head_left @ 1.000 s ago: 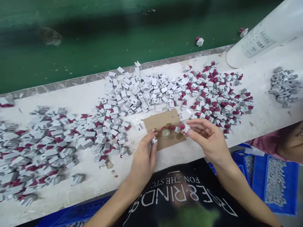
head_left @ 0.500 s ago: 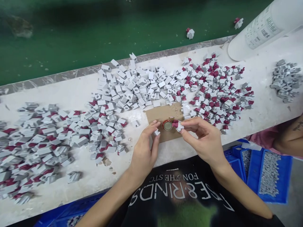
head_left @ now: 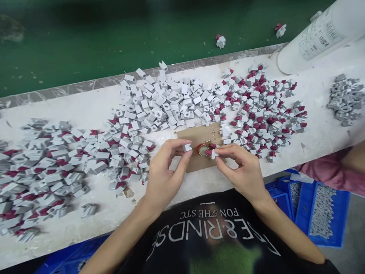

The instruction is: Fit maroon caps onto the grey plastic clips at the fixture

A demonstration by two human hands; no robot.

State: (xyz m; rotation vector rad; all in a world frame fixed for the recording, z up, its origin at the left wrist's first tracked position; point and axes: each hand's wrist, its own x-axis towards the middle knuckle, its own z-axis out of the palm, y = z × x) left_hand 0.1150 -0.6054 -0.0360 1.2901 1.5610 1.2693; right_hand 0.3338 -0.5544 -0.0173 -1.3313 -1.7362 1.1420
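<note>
A pale grey block [head_left: 187, 147] is resting between the thumb and fingertips of the left hand [head_left: 164, 173], a small notch showing at its right end. To its right, a two-coloured piece [head_left: 213, 154] is lying sideways in the right hand's [head_left: 245, 171] pinch, its maroon end pointing left. That end is reaching the right rim of a round cap [head_left: 202, 150]; contact is not showing clearly. The red-rimmed cap is lying open side up on cardboard [head_left: 190, 133].
</note>
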